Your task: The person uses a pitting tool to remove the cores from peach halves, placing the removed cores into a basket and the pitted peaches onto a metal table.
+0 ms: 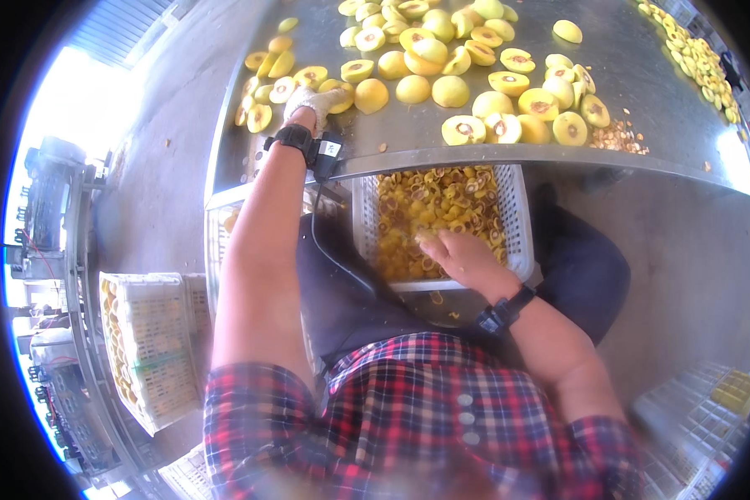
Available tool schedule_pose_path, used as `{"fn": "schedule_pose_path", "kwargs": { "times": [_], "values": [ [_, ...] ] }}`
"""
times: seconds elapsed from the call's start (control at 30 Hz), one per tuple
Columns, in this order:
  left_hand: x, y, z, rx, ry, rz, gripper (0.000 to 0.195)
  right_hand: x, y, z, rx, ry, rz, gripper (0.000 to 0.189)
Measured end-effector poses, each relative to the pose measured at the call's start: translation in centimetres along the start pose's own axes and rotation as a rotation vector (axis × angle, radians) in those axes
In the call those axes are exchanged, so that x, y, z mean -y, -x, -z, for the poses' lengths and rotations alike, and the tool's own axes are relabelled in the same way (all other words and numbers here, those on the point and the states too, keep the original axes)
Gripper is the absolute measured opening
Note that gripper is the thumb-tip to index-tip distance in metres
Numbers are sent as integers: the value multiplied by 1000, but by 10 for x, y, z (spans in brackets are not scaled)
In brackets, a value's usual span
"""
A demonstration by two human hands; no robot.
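My left hand (312, 103), in a white knit glove, reaches onto the metal table among yellow peach halves. Its fingers touch a peach half (342, 95) at the left of the pile; whether they grip it is hidden. Bare and curled, my right hand (465, 257) hangs over a white plastic crate (520, 219) between my knees. A blurred pale-yellow bit (425, 236) shows at its fingertips; I cannot tell whether it is held. Cut peach scraps (437, 197), many ring-shaped, fill the crate. On the table, several halves show brown pits or hollows, such as one peach half (539, 104).
Small brown fragments (619, 137) lie near the metal table's front edge (556, 154). Another peach pile (694, 59) sits at the far right. Stacked white crates (162, 337) with fruit stand on the left floor, more crates (694, 412) at lower right. A cable (325, 240) hangs from my left wrist.
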State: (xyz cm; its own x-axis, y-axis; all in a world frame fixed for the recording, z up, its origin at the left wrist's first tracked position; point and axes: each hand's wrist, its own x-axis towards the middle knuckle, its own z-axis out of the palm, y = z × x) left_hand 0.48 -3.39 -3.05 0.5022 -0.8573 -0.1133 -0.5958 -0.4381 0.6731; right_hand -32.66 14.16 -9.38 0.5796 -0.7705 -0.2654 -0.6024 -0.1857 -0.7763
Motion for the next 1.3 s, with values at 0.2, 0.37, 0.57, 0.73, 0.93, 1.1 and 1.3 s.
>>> {"fn": "schedule_pose_path", "kwargs": {
  "times": [0.2,0.37,0.57,0.73,0.93,1.1,1.3],
  "values": [
    [-6,50,19,278,783,-74,40,11,3,10,-127,-63,110,46],
    [-14,132,15,472,1416,-100,39,34,11,29,-222,-220,241,43],
    [-29,215,-14,449,1458,-26,41,56,17,34,-371,-233,370,40],
    [-28,244,-25,473,1432,19,47,56,18,32,-381,-125,308,40],
    [-16,245,-42,373,1258,-106,35,52,19,24,-322,-268,306,42],
    [-14,244,-53,289,1330,-4,25,44,18,21,-149,-422,196,44],
    [-18,240,-43,315,1107,-62,23,41,16,20,-143,-468,287,49]
  ]
}}
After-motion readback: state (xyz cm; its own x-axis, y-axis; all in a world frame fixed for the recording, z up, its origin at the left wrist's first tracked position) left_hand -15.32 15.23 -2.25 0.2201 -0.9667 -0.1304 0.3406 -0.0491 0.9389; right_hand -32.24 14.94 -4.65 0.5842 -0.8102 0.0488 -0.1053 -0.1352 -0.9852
